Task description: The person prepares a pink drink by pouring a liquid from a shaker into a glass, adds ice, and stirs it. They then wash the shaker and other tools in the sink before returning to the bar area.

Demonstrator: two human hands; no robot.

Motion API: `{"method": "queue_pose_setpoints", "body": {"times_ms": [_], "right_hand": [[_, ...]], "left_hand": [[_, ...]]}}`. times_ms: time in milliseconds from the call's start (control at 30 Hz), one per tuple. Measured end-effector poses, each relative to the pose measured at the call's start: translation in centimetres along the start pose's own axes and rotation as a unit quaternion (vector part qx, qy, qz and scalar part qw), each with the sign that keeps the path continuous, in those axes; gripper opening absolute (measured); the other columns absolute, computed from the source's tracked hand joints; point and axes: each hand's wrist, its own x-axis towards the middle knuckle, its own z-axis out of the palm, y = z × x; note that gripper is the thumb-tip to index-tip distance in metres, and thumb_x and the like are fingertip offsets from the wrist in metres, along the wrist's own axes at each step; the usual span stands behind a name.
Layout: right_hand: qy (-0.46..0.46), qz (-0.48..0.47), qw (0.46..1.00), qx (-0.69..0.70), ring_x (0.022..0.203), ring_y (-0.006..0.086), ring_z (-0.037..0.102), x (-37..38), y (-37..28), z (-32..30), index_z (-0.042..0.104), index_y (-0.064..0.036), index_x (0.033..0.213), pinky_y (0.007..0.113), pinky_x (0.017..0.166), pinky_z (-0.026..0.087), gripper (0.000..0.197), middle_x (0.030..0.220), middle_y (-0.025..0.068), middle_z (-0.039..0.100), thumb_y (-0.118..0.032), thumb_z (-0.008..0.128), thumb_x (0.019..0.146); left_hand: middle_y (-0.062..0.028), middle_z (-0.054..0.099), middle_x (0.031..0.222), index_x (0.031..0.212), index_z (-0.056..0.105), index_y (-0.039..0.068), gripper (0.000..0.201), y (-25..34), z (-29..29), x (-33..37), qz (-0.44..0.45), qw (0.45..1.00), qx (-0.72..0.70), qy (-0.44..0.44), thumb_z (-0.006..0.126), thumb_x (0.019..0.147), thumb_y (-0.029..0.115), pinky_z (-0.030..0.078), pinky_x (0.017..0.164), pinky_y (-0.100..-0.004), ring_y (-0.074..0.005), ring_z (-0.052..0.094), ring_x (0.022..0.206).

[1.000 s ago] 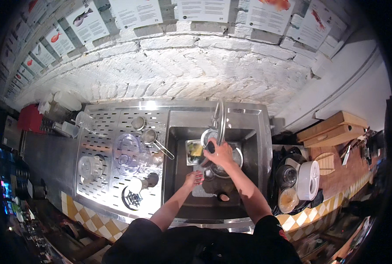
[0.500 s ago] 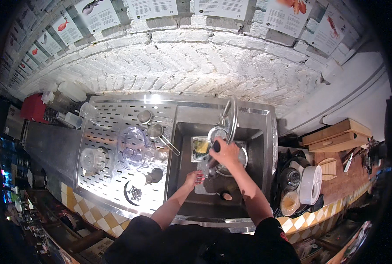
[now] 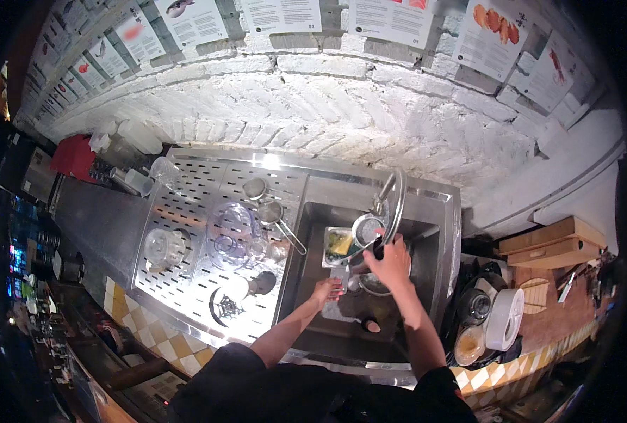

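Observation:
Over the sink (image 3: 398, 343) my right hand (image 3: 392, 266) is closed around a black grip or cap (image 3: 378, 248); what it belongs to is mostly hidden by the fingers. Left of it, my left hand (image 3: 329, 290) has its fingers curled at a small clear or greyish piece (image 3: 341, 276), too small to name. A round strainer (image 3: 368, 228) lies beneath the curved tap (image 3: 401, 204). Beside it stands a metal container (image 3: 330, 255) with a yellow sponge (image 3: 341, 244). A round metal bowl (image 3: 375, 285) sits below my right hand, and a small dark-and-tan object (image 3: 371, 325) lies near the front.
Left is a slotted draining board (image 3: 187, 211) holding two strainers (image 3: 271, 211), a clear jug (image 3: 164, 248) and a purplish clear container (image 3: 230, 225). Stacked dishes with a white oval bowl (image 3: 504, 317) stand right of the sink, near wooden boxes (image 3: 553, 243).
The whole view has shifted, moving the scene right and down. My left hand has moved slightly farther into the sink. The black grip in my right hand has moved a little to the right.

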Motion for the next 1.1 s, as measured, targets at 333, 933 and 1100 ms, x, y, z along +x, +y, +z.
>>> {"method": "queue_pose_setpoints", "body": {"times_ms": [333,933,1100], "right_hand": [[-0.093,0.003,0.995,-0.025,0.108,0.0455,0.056,-0.4,1.1,3.7,0.058,-0.0203,0.124,0.053,0.086,0.052,0.053,0.117,0.0291,0.057,-0.038,0.076,0.077],[-0.074,0.013,0.996,-0.050,0.113,0.0421,0.052,0.5,1.7,4.8,0.073,-0.0128,0.111,0.053,0.091,0.047,0.042,0.132,0.0166,0.052,-0.041,0.069,0.079],[0.092,0.003,0.996,0.001,0.105,0.0409,0.055,0.4,1.3,2.9,0.071,-0.0124,0.109,0.051,0.082,0.051,0.043,0.119,0.0156,0.057,-0.041,0.070,0.077]], "left_hand": [[-0.0057,0.070,0.106,0.120,0.064,0.012,0.033,-2.0,-1.2,-1.0,-0.020,1.000,-0.002,0.022,0.057,0.095,0.032,0.054,0.075,-0.0373,-0.0192,0.069,0.089],[-0.0107,0.066,0.118,0.125,0.057,0.006,0.042,-2.8,-3.2,-1.5,-0.047,0.999,0.020,0.002,0.050,0.097,0.037,0.053,0.083,-0.0407,-0.0254,0.066,0.100],[-0.0100,0.065,0.117,0.124,0.057,0.006,0.042,-2.4,-3.1,-2.1,-0.035,0.999,0.011,0.001,0.053,0.096,0.038,0.052,0.085,-0.0425,-0.0258,0.065,0.101]]}}
